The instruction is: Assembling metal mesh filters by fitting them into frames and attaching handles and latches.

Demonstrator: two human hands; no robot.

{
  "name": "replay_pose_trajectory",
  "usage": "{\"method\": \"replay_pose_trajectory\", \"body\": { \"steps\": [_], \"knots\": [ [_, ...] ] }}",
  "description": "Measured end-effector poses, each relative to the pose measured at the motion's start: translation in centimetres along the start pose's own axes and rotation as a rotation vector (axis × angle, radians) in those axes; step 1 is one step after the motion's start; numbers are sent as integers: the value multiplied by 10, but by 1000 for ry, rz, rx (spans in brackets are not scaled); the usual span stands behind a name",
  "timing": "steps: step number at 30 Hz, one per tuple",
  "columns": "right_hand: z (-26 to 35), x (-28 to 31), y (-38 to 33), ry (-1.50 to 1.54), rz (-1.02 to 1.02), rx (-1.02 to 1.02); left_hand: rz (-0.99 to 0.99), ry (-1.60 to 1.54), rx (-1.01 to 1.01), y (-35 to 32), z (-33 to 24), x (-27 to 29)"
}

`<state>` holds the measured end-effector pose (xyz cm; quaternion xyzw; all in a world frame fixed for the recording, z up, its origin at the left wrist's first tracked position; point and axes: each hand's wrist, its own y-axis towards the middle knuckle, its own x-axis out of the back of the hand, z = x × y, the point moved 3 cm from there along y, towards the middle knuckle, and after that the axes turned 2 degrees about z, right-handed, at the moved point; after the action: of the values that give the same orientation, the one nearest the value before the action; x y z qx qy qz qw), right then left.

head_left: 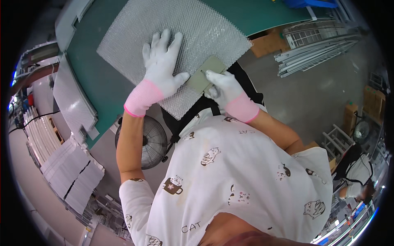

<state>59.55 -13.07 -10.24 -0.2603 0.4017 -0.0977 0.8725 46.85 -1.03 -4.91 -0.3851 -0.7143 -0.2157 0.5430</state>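
A square silver panel of fine metal mesh [197, 28] lies slantwise on the green tabletop, one corner toward my body. My left hand [161, 61], in a white glove with a pink cuff, rests flat on it with the fingers spread. In a matching glove, my right hand [223, 87] grips a flat grey-green rectangular plate [205, 74] at its near right end, thumb on top. The plate lies over the panel's near right edge. Its underside is hidden, and my left thumb tip is close to its left side.
The green table [88, 53] holds a stack of similar mesh panels [74, 96] at its left edge. A black floor fan [152, 143] stands below my left forearm. Metal frames [314, 51] lie at the right. Another person [356, 170] is at the far right.
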Motion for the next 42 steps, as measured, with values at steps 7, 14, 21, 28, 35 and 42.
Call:
{"method": "replay_pose_trajectory", "body": {
  "steps": [7,14,21,28,35,42],
  "knots": [
    [10,-17,-3,5,-140,123,-30,2,-81,10,-8,11],
    [-11,-20,3,306,449,141,172,6,-35,6,19,29],
    [202,104,-2,-1796,-244,1515,-332,303,-15,8,67,30],
    [426,313,-101,-1236,-1808,947,-219,439,149,-13,30,28],
    [466,230,-161,-1598,-1536,1223,-449,286,86,-44,-13,40],
    [245,-4,-122,-2251,-508,1492,-518,-1106,-325,9,-112,50]
  ]
}}
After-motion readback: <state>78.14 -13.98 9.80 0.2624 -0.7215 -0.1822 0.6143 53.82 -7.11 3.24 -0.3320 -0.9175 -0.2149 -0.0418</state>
